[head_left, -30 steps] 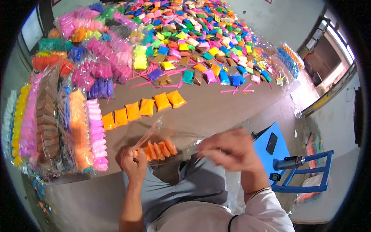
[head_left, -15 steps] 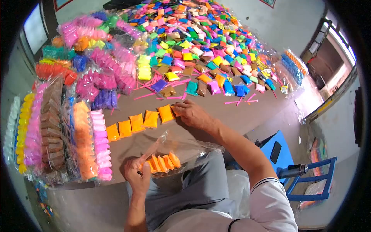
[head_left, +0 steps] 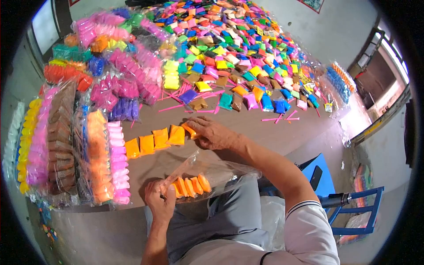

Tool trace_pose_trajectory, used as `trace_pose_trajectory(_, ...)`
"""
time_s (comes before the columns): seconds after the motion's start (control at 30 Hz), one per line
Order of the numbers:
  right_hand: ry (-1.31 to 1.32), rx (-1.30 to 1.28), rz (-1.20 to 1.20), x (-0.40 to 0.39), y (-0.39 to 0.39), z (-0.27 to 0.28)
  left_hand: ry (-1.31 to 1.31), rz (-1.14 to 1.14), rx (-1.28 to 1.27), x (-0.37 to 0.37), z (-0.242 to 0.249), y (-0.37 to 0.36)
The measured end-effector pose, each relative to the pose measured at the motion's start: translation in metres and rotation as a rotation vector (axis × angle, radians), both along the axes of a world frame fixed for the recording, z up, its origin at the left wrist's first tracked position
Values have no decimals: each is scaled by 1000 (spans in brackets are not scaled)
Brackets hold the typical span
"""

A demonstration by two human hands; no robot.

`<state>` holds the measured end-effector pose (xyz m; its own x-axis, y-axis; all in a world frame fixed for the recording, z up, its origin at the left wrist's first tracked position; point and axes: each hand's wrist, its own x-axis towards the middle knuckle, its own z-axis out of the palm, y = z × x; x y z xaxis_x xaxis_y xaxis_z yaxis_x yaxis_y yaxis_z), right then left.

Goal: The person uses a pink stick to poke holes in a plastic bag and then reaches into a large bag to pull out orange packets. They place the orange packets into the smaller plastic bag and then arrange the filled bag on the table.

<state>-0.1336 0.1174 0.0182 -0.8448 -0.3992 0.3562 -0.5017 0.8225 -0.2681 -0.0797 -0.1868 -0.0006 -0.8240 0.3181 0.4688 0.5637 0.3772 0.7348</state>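
My left hand [head_left: 160, 199] is closed on the edge of a clear plastic bag [head_left: 229, 170] at the table's front edge. Inside the bag several orange packets [head_left: 193, 186] stand side by side, close to my left fingers. Farther up the table lies a short row of loose orange packets [head_left: 160, 138]. At the right end of that row my right hand [head_left: 213, 133] has its fingers over the last orange packet [head_left: 189, 129], which is partly hidden and tilted under them.
Long bagged stacks of packets [head_left: 98, 154] line the left side. A big heap of coloured packets [head_left: 229, 48] covers the back, with pink sticks [head_left: 174, 97] scattered before it. To the right, a blue chair [head_left: 324, 170] carries a phone [head_left: 316, 177] and a dark flask [head_left: 335, 200].
My right hand has moved left over the last orange packet of the row and taken hold of it, tilting it. My left hand still holds the bag in about the same place.
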Motion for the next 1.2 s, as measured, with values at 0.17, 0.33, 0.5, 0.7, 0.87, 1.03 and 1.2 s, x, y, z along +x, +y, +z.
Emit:
trace_pose_trajectory(0.17, 25, -39, -77, -3, 5, 4, -39, -5, -43, 3, 8, 1)
trace_pose_trajectory(0.33, -246, -774, -519, 50, 42, 37, -18, 15, -28, 5, 7, 4)
trace_pose_trajectory(0.5, -174, -1194, -440, 187, 39, 127, -7, 65, -24, 2, -11, 4)
trace_pose_trajectory(0.7, -242, -590, -444, 228, -57, 137, 20, 73, 6, 3, -4, 8)
trace_pose_trajectory(0.87, 3, -213, -625, 184, -84, 77, -60, 76, 56, 1, -4, 4)
trace_pose_trajectory(1.03, 16, -133, -608, 156, -85, 64, -73, 105, 93, -5, -16, 4)
trace_pose_trajectory(1.2, 42, -380, -568, 135, -84, 84, -305, 96, 287, -9, 11, 13)
